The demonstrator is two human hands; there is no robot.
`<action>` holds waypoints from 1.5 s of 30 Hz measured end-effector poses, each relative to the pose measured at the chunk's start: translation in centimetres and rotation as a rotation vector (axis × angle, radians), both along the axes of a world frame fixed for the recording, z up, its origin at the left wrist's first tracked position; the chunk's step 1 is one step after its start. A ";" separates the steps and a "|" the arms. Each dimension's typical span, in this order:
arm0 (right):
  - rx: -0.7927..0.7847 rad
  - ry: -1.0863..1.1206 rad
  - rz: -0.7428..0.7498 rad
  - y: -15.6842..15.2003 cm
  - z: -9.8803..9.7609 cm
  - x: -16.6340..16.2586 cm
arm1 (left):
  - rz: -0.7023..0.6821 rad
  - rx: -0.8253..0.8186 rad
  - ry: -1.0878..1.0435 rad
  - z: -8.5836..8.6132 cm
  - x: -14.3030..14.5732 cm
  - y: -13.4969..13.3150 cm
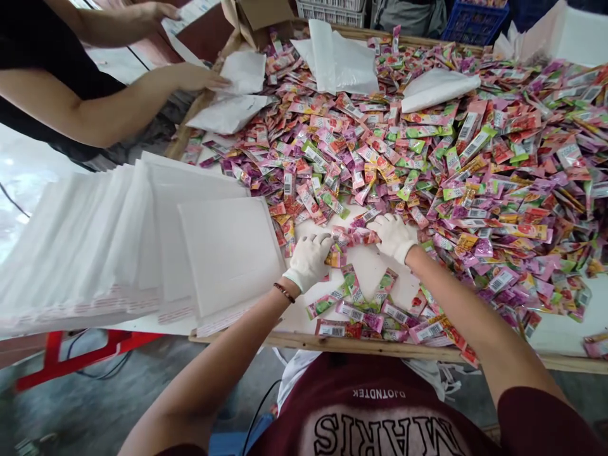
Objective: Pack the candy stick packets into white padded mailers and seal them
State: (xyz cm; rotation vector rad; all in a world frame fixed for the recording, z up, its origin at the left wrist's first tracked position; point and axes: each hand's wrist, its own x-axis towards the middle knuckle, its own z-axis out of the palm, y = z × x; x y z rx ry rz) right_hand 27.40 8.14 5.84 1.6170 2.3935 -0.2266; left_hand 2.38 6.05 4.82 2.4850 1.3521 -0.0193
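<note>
My left hand (310, 258), in a white knit glove, has its fingers curled at a few small flat sachets (335, 254) in yellow and red. Across from it my right hand (393, 235), gloved alike, pinches the end of a red-pink sachet (361, 236); its fingertips are partly hidden. The two hands are a short way apart over the white tabletop (367, 265). Between my forearms lie several loose green, pink and purple sachets (352, 283). Beyond my hands spreads a large heap of mixed sachets (380, 152).
A fanned stack of white padded envelopes (228, 253) lies to my left. Filled white envelopes (349, 60) rest on the heap. At the far left a co-worker's hand (202, 77) touches another envelope (243, 71). A wooden rim (294, 342) edges the table. Behind stands a blue crate (475, 22).
</note>
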 end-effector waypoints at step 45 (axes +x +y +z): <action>0.082 -0.088 0.070 -2.2 -1.0 -2.0 | 0.702 -0.086 -0.332 2.7 -5.4 -5.6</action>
